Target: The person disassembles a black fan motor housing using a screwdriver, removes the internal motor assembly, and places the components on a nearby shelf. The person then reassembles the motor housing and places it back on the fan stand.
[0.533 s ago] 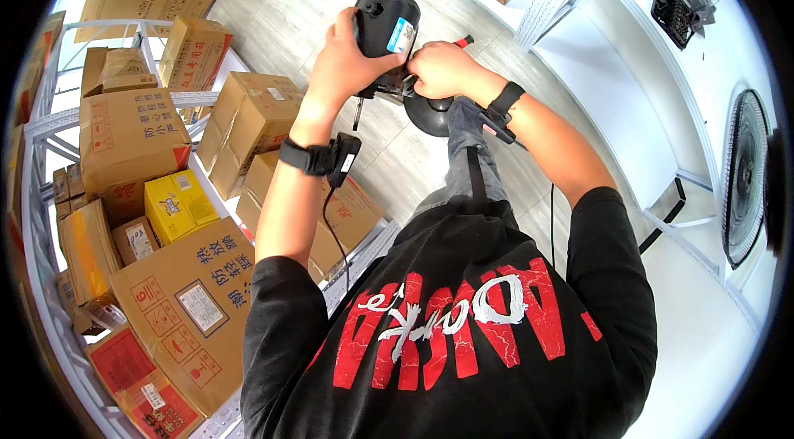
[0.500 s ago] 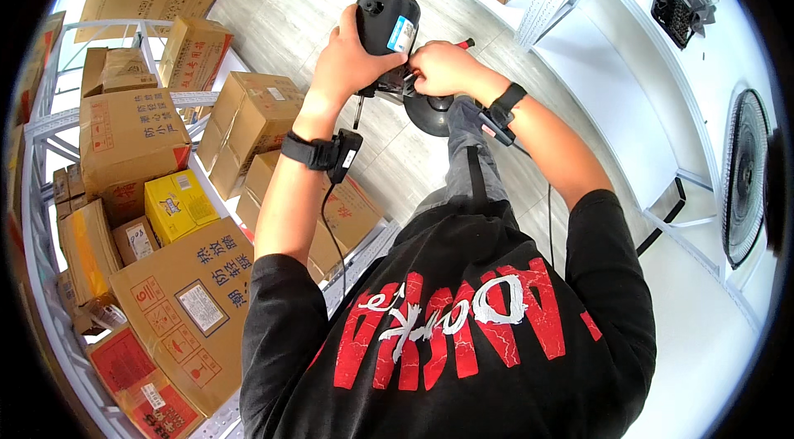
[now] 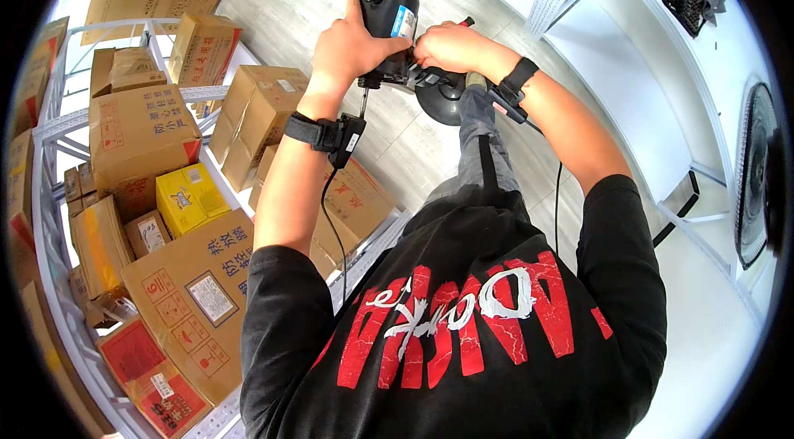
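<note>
A black fan motor [image 3: 382,15] with a rounded housing and a blue-and-white label is upheld ahead of me. My left hand [image 3: 351,46] wraps its near left side, thumb across the front. A thin metal shaft [image 3: 364,101] juts from its lower end. My right hand [image 3: 451,47] is closed beside the motor's right side, its fingertips at the joint below the label. From that fist pokes the red-and-black end of a slim tool [image 3: 467,22]; the rest is hidden, so its exact kind is unclear. Below stands a round black base [image 3: 442,104], close to my shoe.
Cardboard boxes [image 3: 186,307] and a yellow box [image 3: 190,197] fill the white rack on my left. At right, a white shelf [image 3: 620,75] holds a black basket [image 3: 682,0]; a round fan grille [image 3: 754,174] stands near it. Cables hang from both wrist straps.
The motor has tilted slightly, showing more of its lower end and shaft. My right hand has shifted a little up and right with the tool. The whole view has moved slightly.
</note>
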The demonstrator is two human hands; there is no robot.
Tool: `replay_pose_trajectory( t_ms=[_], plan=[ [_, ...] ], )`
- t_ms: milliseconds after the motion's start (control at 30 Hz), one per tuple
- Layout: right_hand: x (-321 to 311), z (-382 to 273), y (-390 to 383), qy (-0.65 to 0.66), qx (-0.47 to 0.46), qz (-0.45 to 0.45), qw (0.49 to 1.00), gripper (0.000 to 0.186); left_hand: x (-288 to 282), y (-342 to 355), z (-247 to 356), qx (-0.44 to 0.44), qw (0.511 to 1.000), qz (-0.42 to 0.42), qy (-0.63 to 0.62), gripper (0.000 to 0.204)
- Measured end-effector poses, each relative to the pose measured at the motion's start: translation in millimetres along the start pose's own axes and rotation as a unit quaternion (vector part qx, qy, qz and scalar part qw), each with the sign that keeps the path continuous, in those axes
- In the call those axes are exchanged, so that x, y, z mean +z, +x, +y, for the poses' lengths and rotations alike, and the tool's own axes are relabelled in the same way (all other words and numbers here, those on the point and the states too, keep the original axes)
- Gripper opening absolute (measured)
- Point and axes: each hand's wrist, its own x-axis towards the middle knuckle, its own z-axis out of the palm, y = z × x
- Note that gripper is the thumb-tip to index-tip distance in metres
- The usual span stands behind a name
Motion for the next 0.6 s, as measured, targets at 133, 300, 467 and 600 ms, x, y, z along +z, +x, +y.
replay_pose_trajectory(
  t_ms=[133,300,467,600],
  plan=[
    [17.2,-2.3,-13.9,-0.006,-0.002,0.051,0.999,0.013,-2.7,2.5,1.7,-0.017,1.000,-0.008,0.001,0.121],
    [40.0,-18.7,-34.7,0.024,0.031,0.155,0.987,0.013,-1.0,5.1,1.6,-0.006,1.000,0.003,0.015,0.124],
    [63.7,-38.3,-44.7,0.075,0.103,0.214,0.968,0.015,3.1,5.5,3.5,-0.014,0.999,0.025,0.043,0.122],
    [66.4,-38.0,-46.5,0.058,0.095,0.240,0.964,0.015,1.0,4.0,6.9,-0.039,0.999,0.010,0.027,0.112]
  ],
)
